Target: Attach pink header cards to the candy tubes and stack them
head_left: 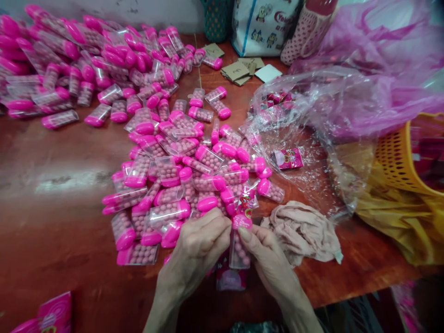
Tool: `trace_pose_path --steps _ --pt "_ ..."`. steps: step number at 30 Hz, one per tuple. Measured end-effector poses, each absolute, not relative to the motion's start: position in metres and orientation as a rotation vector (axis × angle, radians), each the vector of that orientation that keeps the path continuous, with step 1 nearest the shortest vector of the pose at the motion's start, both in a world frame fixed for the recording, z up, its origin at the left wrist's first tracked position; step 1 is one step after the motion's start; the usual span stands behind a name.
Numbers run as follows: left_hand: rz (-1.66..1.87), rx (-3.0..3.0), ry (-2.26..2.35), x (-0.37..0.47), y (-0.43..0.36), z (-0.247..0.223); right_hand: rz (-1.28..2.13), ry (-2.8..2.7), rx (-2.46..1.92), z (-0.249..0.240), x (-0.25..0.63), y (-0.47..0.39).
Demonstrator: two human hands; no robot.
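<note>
On a glossy red-brown table (69,231), before heaped containers (138,171), a pink-capped container of beads (240,249) sits between two bare hands, the left (201,245) curled in a pinch beside the cap (242,222), the right (268,249) gripping its side. Likely light, stiff and slick, it appears best held by the cap's edges. Behind rises a pale wall (121,11).

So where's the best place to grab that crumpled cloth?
I'd pinch the raised folds in the middle of the cloth, coming straight down from above. It's bunched into a loose heap, so the folds should gather easily, and that avoids the clear plastic along its far side.
</note>
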State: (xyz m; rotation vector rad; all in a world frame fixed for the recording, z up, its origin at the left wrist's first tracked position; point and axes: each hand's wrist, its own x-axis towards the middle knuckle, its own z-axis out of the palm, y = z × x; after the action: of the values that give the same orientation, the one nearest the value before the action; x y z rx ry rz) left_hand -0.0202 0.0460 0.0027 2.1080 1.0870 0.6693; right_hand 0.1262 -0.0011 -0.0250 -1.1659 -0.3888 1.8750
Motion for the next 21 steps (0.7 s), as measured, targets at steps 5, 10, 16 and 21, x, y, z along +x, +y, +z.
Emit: trace_pose_path --steps 5,10,16,21 --pt "0.713 2.04 1.093 -0.018 0.043 -0.001 1.802 -0.339 -1.201 -0.022 0.12 -0.006" --pt "0.733 2.001 1.106 -0.016 0.039 -0.004 1.695 -0.325 -1.248 -0.023 0.114 -0.011" --pt "0.773 1.949 1.129 -0.01 0.035 -0.005 1.539 -0.366 -1.325 -0.018 0.111 -0.008" --pt "0.804 1.887 1.142 -0.003 0.035 -0.006 1.495 -0.478 -1.412 -0.008 0.11 -0.005"
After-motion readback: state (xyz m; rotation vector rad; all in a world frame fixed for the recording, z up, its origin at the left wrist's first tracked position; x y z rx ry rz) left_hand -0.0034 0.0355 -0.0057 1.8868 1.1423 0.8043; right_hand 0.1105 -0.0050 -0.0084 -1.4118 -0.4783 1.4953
